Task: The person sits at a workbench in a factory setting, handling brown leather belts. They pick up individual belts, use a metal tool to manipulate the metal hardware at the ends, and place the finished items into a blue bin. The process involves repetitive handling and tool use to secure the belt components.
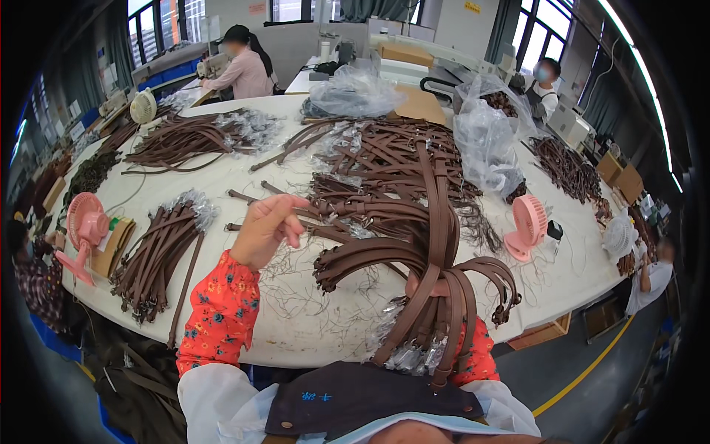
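A thick bundle of brown leather straps (433,203) rises in front of me, its ends looping down to both sides. My right hand (421,287) is closed around its middle and is mostly hidden behind the straps. Clear plastic wrapping and metal fittings (418,355) hang at the bundle's lower ends. To the left of the bundle, my left hand (268,228) is raised over the table with curled fingers, thumb and index finger close together. Whatever is in that pinch, if anything, is too small to see. Just beyond it lie strap ends from a large pile of brown straps (384,159).
A pink fan (85,233) stands at the left, another pink fan (525,228) at the right. More strap bundles (159,259) lie on the white table (296,333), with loose threads scattered about. Clear plastic bags (492,140) sit beyond. Several people work around the table.
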The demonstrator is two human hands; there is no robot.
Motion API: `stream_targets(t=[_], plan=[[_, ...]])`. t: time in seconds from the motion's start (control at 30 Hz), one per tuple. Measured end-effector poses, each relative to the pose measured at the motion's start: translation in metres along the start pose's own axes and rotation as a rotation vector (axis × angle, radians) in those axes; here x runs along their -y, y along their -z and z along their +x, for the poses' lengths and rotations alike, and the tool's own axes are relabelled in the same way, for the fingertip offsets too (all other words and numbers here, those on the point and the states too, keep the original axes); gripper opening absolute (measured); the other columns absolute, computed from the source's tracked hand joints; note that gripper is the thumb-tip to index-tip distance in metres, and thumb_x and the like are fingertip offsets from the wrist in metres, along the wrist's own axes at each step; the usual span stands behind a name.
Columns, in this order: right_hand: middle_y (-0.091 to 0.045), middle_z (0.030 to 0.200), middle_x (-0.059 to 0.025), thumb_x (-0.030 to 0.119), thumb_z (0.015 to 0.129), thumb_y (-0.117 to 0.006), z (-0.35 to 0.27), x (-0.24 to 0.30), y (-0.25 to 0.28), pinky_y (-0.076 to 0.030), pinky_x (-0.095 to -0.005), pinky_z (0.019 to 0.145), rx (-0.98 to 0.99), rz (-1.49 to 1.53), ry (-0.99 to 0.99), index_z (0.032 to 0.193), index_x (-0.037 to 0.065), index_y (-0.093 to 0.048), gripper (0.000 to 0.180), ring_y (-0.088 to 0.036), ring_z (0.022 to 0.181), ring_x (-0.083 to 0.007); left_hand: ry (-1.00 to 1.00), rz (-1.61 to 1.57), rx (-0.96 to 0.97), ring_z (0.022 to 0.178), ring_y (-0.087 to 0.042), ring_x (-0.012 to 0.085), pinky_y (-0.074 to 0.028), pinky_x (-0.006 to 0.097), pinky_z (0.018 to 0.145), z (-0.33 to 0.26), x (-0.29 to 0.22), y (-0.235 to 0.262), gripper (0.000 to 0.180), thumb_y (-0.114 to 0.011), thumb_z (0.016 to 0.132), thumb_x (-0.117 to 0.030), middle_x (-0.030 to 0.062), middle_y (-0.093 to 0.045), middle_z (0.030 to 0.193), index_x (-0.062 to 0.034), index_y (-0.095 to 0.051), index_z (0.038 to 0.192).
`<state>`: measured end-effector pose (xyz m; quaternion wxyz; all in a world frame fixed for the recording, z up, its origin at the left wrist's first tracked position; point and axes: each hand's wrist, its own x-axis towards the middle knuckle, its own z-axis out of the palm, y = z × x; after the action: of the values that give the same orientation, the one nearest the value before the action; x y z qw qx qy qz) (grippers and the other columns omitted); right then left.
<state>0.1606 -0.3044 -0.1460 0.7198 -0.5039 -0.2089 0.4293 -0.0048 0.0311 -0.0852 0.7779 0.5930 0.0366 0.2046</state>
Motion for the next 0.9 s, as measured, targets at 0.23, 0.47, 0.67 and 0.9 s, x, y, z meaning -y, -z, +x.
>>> stream_targets(t=[0.23,0.47,0.67,0.9], plan=[[-0.070,0.096,-0.0053,0.024,0.077,-0.081,-0.009,0.002,0.006,-0.052,-0.0299,0.077,-0.015,-0.033,-0.003,0.103,0.002,-0.072,0.036,-0.065,0.085,-0.0161,-0.268,1.349,-0.232,0.101,-0.067,0.0255,-0.052,0.034,0.089,-0.008,0.031,0.087,0.039,-0.068,0.094,-0.022,0.0152,-0.069,0.106,-0.0060,-0.062,0.129],[-0.070,0.096,-0.0055,0.024,0.077,-0.081,-0.013,-0.002,0.007,-0.052,-0.0301,0.078,-0.008,-0.065,-0.026,0.104,0.002,-0.072,0.037,-0.065,0.086,-0.0163,-0.358,0.849,0.067,0.119,-0.060,0.0206,-0.043,0.032,0.104,0.003,0.002,0.001,0.034,-0.063,0.098,-0.019,0.0116,-0.065,0.128,-0.0090,-0.064,0.130],[-0.070,0.097,-0.0056,0.024,0.077,-0.081,-0.014,-0.009,0.005,-0.052,-0.0303,0.078,0.013,-0.091,-0.038,0.105,0.001,-0.071,0.037,-0.065,0.086,-0.0165,-0.185,0.322,0.164,0.116,-0.058,0.0136,-0.044,0.030,0.102,0.041,0.005,-0.044,0.037,-0.059,0.102,-0.021,0.0084,-0.064,0.127,0.0010,-0.060,0.132],[-0.070,0.097,-0.0058,0.023,0.077,-0.080,-0.015,-0.013,0.004,-0.052,-0.0305,0.079,0.027,-0.110,-0.052,0.106,0.001,-0.071,0.037,-0.065,0.086,-0.0167,0.104,0.364,0.376,0.100,-0.061,0.0057,-0.051,0.023,0.085,0.054,0.003,-0.066,0.036,-0.073,0.092,-0.013,0.0030,-0.069,0.114,-0.0018,-0.065,0.126]])
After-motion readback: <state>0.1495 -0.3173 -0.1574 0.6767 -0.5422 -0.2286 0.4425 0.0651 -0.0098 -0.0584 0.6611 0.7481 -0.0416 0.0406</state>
